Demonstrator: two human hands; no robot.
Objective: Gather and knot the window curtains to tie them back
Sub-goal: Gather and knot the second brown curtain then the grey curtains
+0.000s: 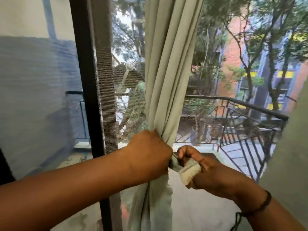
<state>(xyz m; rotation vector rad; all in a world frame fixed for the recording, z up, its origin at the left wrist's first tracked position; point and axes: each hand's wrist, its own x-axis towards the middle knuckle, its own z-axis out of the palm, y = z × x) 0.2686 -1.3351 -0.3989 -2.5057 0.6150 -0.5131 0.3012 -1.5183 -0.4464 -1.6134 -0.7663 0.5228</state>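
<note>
The pale green curtain (164, 84) is bunched before the window, beside the dark frame (86, 77). It is gripped by the left hand (150, 152), while a fabric strip (186, 170) is pinched by the right hand (205, 170).

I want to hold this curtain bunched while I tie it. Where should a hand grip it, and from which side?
Grip the curtain at its narrowest gathered waist, where the left hand already clutches it, coming from the left with fingers wrapped round the folds. There the pleats converge into one bundle; above and below they spread. That probably leaves the right hand free for the strap.
</note>
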